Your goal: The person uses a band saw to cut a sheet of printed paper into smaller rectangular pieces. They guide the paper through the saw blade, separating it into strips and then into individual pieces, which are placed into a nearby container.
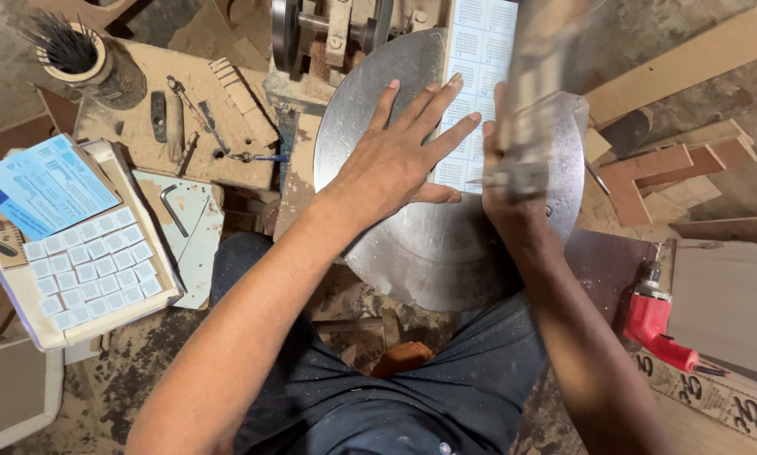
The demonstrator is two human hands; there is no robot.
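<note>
On the round metal plate [412,253], left hand [395,160] fingers splayed flat pin the printed sheet [475,76], long axis running away; right hand [513,181] beside, grip blurred, cannot tell.

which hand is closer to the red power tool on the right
Right. The right hand, gripping a blurred tool over the round metal plate, lies above-left of the red power tool; the left hand presses the printed sheet farther left.

We see an evenly lit, fairly bright overhead view with soft daylight and only faint shadows. The round metal plate [395,253] shows a dull sheen without harsh glare. Our right hand [513,181] and what it grips are smeared by motion blur. Our left hand [399,156] is sharp. Straight edges bend slightly near the corners.
</note>
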